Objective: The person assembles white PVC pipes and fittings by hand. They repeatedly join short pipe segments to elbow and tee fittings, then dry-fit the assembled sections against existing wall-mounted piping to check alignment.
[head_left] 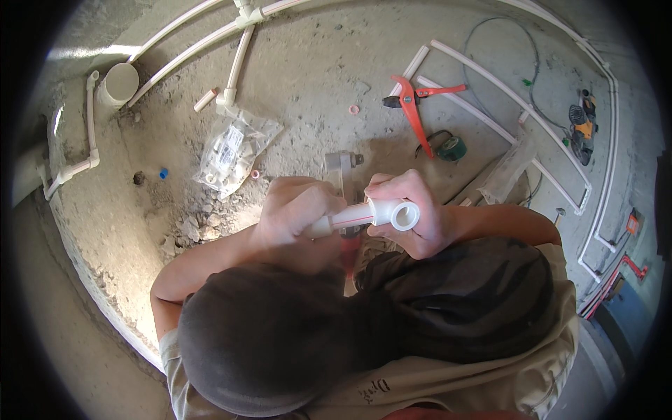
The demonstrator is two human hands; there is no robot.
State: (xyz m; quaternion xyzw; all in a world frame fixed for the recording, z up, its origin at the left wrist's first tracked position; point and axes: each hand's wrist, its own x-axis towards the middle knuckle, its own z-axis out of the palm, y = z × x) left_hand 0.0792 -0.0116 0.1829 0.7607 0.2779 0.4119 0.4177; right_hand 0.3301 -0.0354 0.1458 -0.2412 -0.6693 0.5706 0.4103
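Over my knees, a short white plastic pipe (pixel 351 217) with a red stripe lies between my two hands. My left hand (pixel 297 206) is closed around a white fitting (pixel 320 227) at the pipe's left end, most of it hidden by the fingers. Closed around the white fitting (pixel 393 213) at the other end is my right hand (pixel 420 217); its round open mouth faces up toward me. Just beyond and below the hands stands a pipe fusion welder (pixel 341 166) with a grey head and red body, partly covered by them.
A clear bag of white fittings (pixel 227 150) lies left of centre. Red pipe cutters (pixel 411 115) and a dark green roll (pixel 451 148) sit to the right, near long white pipes (pixel 504 77). A power tool (pixel 582 129) rests far right. Rubble (pixel 192 227) lies at left.
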